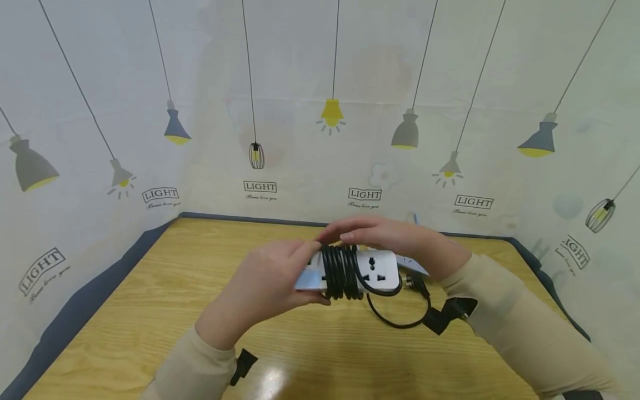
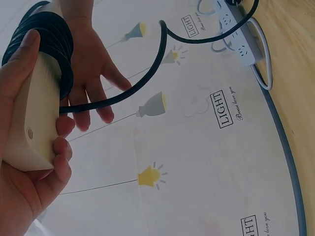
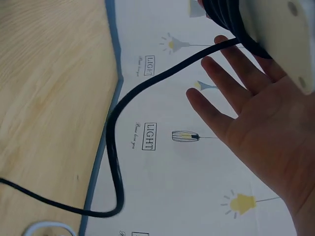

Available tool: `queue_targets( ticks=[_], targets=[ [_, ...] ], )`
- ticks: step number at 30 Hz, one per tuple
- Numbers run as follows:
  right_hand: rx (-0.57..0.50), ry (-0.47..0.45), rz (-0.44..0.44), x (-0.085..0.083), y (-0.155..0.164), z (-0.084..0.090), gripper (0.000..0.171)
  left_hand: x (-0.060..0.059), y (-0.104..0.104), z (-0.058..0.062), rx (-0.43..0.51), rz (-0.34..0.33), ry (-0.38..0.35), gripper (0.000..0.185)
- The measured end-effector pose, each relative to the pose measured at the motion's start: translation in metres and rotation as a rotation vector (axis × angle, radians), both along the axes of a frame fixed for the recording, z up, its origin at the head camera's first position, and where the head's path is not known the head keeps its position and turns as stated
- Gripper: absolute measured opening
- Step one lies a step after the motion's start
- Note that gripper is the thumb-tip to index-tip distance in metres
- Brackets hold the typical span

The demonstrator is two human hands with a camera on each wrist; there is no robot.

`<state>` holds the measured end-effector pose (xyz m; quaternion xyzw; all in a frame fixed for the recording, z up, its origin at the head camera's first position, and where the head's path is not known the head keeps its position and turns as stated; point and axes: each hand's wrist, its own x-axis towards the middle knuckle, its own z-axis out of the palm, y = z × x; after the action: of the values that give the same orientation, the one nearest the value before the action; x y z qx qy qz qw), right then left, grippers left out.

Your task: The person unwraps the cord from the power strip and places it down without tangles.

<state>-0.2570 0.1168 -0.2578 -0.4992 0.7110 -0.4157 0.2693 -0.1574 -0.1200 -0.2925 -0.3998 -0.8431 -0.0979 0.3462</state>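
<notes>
Indoors, wood-grain tabletop, lamp-printed backdrop, cord-wrapped power strip

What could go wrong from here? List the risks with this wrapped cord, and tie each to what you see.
The wrapped coils could loosen, since a length of loose cord trails from them.

The white power strip might slip or twist: only the left hand grips it, while the right hand has its fingers extended, not curled round it.

The plug might catch on the other power strip, which appears close by.
</notes>
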Motion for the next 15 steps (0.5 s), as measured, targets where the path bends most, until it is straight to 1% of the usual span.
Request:
queue_targets(
  ticks=[3, 7, 12, 15],
  targets=[
    [0.069, 0.034, -0.031, 0.003, -0.003, 0.006, 0.040, 0.000, 0.000, -0.001, -0.007, -0.001, -0.001, 0.073],
    [0.160, 0.055, -0.071, 0.006, -0.007, 0.012, 0.039, 0.000, 0.000, -0.003, -0.028, 0.002, 0.009, 0.074],
    [0.231, 0.104, -0.051, 0.006, -0.014, 0.015, 0.036, 0.000, 0.000, -0.005, -0.047, 0.005, 0.008, 0.077],
    [0.270, 0.111, -0.033, 0.006, -0.018, 0.017, 0.033, 0.000, 0.000, -0.007, -0.054, 0.006, 0.004, 0.077]
  ],
)
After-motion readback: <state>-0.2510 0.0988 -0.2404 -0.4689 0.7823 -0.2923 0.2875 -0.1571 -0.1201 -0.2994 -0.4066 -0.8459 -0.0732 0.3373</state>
